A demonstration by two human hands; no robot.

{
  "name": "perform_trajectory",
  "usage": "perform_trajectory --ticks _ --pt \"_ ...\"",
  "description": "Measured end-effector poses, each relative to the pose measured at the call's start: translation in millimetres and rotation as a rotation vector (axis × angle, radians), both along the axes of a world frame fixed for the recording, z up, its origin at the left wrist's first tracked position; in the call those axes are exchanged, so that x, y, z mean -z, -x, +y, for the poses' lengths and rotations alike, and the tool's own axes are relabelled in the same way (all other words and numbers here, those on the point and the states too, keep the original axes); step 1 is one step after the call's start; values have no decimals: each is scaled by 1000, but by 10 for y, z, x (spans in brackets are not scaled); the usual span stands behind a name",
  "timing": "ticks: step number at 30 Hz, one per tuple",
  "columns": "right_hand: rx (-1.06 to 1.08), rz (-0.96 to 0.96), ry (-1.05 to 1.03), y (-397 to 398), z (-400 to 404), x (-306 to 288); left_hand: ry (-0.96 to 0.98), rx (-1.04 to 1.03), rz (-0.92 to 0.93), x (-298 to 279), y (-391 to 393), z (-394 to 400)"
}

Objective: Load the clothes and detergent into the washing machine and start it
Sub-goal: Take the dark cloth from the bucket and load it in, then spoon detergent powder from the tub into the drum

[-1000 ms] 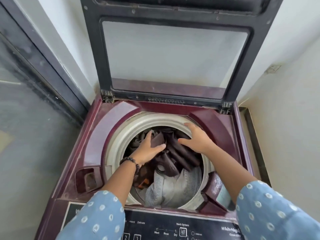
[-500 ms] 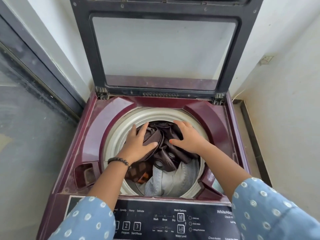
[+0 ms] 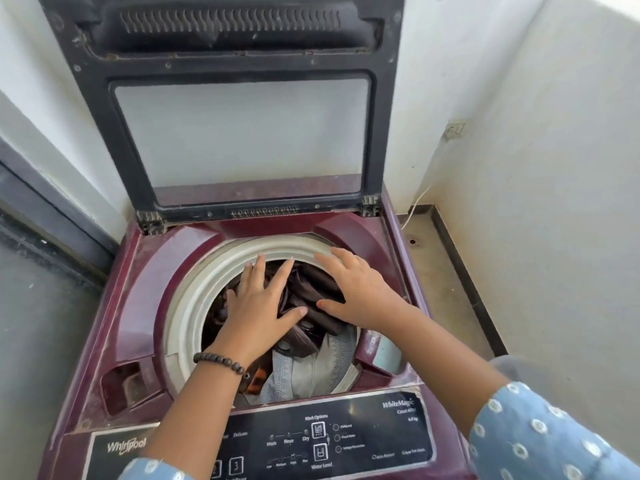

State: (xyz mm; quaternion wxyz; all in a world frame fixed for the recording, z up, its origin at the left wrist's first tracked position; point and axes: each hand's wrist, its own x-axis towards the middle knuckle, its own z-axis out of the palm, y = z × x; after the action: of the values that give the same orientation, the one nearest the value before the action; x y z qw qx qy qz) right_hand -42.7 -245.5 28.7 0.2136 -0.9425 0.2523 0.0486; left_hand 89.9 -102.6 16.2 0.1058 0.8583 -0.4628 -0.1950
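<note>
We see dark brown clothes (image 3: pixel 308 289) heaped in the drum of the maroon washing machine (image 3: pixel 145 299), over a grey garment (image 3: pixel 304 372). Our left hand (image 3: pixel 258 306) and right hand (image 3: pixel 360 292) press down with fingers spread, higher than a second ago. The raised lid (image 3: pixel 97 116) stands behind, the control panel (image 3: pixel 346 441) nearest us.

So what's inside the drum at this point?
Dark brown clothes on top, pressed by the left hand and right hand; a grey garment nearer the panel, something orange beside it. Anything deeper is covered.
</note>
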Motion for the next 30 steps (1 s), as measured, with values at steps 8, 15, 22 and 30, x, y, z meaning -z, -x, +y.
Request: perform_trajectory --ticks 8,15,22,30 --pt "81 44 262 748 -124 -122 44 92 -204 -183 774 -490" --pt "286 41 252 1729 -364 -137 53 188 -339 -323 1534 -807" --pt "450 -11 272 2792 -521 -312 103 363 -376 -534 2542 -1250" --pt "702 0 316 4302 -703 -480 184 605 -347 -645 3911 -1784"
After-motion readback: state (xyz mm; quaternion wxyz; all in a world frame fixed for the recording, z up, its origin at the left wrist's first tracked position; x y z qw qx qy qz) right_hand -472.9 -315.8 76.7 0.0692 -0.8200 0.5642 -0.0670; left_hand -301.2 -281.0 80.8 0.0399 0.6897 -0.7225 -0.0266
